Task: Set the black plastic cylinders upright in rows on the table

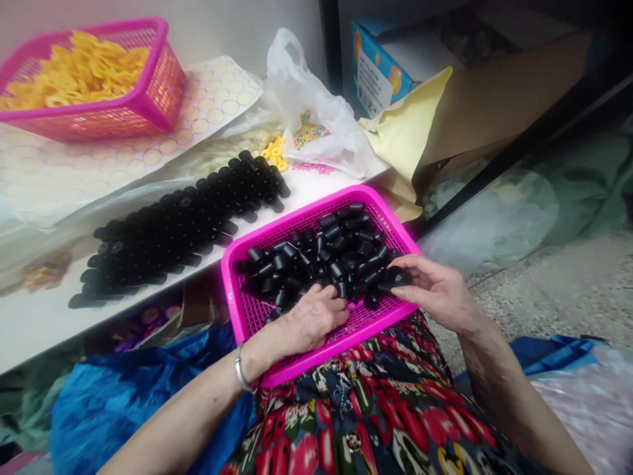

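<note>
A pink mesh basket (250, 316) rests on my lap, holding several loose black plastic cylinders (321, 254). My left hand (309, 320) lies inside the basket, fingers curled down among the cylinders near its middle; what they hold is hidden. At the basket's right edge my right hand (435, 287) pinches a black cylinder (395, 276) between thumb and fingertips. A silver bracelet (241, 373) circles my left wrist.
On the white shelf (34, 323) lie rows of lined-up black cylinders (182, 224), a sheet of round stickers (148, 155), a pink basket of yellow rings (89, 76), and a white plastic bag (316, 119). Cardboard boxes (386, 66) and a blue bag (128, 396) sit nearby.
</note>
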Tool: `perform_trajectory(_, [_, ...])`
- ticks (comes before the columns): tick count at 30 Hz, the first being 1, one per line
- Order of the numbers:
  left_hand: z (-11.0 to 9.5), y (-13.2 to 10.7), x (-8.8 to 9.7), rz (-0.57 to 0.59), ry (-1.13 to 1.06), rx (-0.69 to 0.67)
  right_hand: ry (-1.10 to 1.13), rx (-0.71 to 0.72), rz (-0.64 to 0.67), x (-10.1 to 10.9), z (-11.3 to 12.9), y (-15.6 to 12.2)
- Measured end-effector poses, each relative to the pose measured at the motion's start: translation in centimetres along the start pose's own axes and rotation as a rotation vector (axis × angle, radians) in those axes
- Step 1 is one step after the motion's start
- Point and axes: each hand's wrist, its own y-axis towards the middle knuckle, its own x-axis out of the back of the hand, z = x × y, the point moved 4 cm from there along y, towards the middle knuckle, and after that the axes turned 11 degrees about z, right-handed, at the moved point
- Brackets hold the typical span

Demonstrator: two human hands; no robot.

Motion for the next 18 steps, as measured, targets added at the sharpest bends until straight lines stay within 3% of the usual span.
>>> perform_trajectory(5, [0.1,1.7,-0.9,-0.010,0.125,0.099,0.021,0.006,0.032,-0.6,0.0,0.2])
perform_trajectory(10, [0.4,3.0,0.4,-0.039,0.047,0.173,0.138,0.019,0.056,-1.3,0.5,0.6])
perform_trajectory(14, [1.2,3.2,1.2,0.000,-0.091,0.106,0.237,0.096,0.045,-1.2,1.2,1.0])
perform_trajectory(18, [2.8,3.4,0.8,-0.066,0.009,0.123,0.363,0.123,-0.040,0.3,1.7,0.9])
